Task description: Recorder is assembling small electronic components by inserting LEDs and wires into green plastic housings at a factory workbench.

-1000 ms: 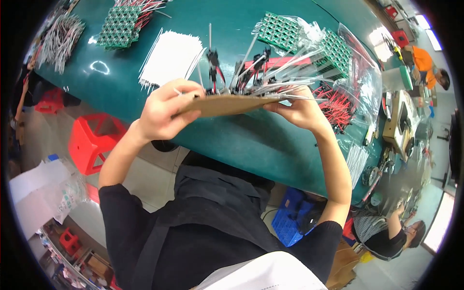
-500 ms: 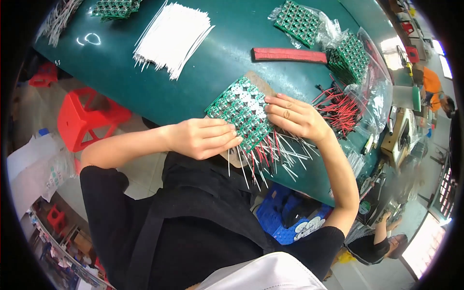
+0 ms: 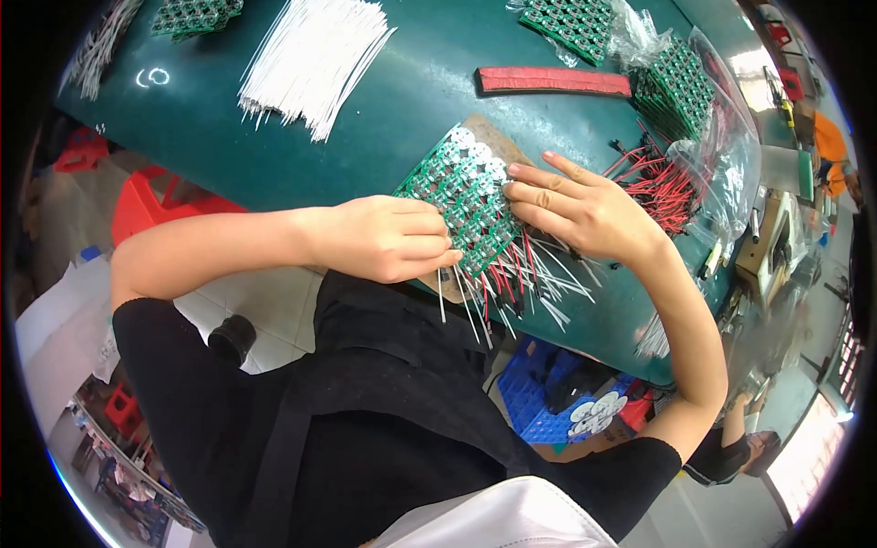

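Observation:
A green circuit board panel [image 3: 470, 215] with rows of small round boards lies on a brown backing board [image 3: 494, 137] at the table's near edge. White wires [image 3: 559, 290] and red and black wires [image 3: 508, 274] stick out from its near right edge. My left hand [image 3: 391, 239] is closed, its curled fingers gripping the panel's near left edge; what the fingertips pinch beneath is hidden. My right hand [image 3: 585, 208] rests on the panel's right edge with fingers stretched out, one finger lifted off and apart from the others.
White wires [image 3: 315, 64] lie in a bundle at the back of the green table [image 3: 201, 137]. A red strip [image 3: 554, 81], stacked panels [image 3: 674, 87] and red wires [image 3: 660, 194] are right. A blue crate [image 3: 530, 393] sits below the edge; a red stool [image 3: 146, 208] stands left.
My right hand's fingers have spread, with one now raised off the panel. The left hand keeps its place at the panel's edge. The whole view has shifted slightly.

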`<action>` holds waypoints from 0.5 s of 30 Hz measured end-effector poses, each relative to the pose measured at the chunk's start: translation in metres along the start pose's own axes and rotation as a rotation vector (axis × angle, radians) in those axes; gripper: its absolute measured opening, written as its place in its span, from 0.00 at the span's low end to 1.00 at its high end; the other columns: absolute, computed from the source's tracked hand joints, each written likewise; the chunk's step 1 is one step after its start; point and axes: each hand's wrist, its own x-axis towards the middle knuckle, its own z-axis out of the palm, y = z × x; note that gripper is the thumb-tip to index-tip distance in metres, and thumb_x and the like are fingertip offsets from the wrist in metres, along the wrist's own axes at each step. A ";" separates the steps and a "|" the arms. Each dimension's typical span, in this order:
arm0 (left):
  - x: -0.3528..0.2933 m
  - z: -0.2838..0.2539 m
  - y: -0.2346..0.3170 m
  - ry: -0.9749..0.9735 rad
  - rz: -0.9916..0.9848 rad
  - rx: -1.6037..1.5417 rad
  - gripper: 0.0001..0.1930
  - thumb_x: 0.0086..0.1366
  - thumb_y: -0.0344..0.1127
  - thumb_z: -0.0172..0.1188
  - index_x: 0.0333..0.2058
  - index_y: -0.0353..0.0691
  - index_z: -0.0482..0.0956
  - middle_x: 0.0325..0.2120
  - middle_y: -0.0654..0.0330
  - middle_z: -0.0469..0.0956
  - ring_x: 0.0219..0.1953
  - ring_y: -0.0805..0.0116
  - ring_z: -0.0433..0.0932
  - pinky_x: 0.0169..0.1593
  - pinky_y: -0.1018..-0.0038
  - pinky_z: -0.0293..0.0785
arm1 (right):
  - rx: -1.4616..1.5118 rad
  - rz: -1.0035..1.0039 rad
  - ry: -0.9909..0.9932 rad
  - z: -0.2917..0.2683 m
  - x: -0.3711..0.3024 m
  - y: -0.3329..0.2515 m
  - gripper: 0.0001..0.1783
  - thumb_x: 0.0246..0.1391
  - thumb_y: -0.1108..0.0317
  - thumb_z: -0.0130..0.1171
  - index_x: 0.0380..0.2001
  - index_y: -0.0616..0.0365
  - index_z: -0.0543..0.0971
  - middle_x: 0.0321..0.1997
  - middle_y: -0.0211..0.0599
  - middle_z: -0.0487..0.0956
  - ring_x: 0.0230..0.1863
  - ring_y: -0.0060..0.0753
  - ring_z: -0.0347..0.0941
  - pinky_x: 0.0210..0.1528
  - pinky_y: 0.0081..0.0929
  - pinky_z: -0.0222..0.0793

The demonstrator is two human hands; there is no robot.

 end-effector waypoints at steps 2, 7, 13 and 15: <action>0.009 -0.005 -0.009 -0.100 0.020 -0.041 0.13 0.50 0.33 0.60 0.37 0.40 0.78 0.29 0.63 0.71 0.37 0.67 0.75 0.43 0.71 0.76 | 0.017 0.068 -0.069 -0.004 -0.003 -0.004 0.18 0.53 0.67 0.52 0.49 0.51 0.75 0.62 0.29 0.73 0.68 0.31 0.63 0.72 0.44 0.55; 0.033 -0.009 -0.032 -0.172 0.018 0.043 0.17 0.53 0.35 0.59 0.43 0.43 0.75 0.48 0.57 0.70 0.52 0.58 0.71 0.57 0.67 0.68 | -0.033 0.135 -0.108 -0.006 -0.007 -0.014 0.21 0.54 0.66 0.51 0.53 0.48 0.74 0.65 0.25 0.70 0.70 0.29 0.59 0.72 0.46 0.52; 0.046 -0.019 -0.038 -0.393 -0.166 -0.165 0.35 0.41 0.37 0.74 0.51 0.44 0.73 0.52 0.54 0.69 0.56 0.53 0.70 0.59 0.62 0.68 | -0.011 0.180 -0.103 -0.001 -0.010 -0.018 0.22 0.54 0.67 0.51 0.54 0.48 0.73 0.66 0.25 0.69 0.71 0.30 0.57 0.72 0.46 0.52; 0.046 -0.021 -0.038 -0.401 -0.175 -0.193 0.34 0.41 0.37 0.74 0.51 0.44 0.73 0.52 0.53 0.69 0.56 0.53 0.70 0.59 0.62 0.68 | 0.005 0.198 -0.113 0.000 -0.011 -0.019 0.23 0.53 0.67 0.52 0.54 0.49 0.73 0.66 0.25 0.69 0.71 0.30 0.57 0.72 0.46 0.52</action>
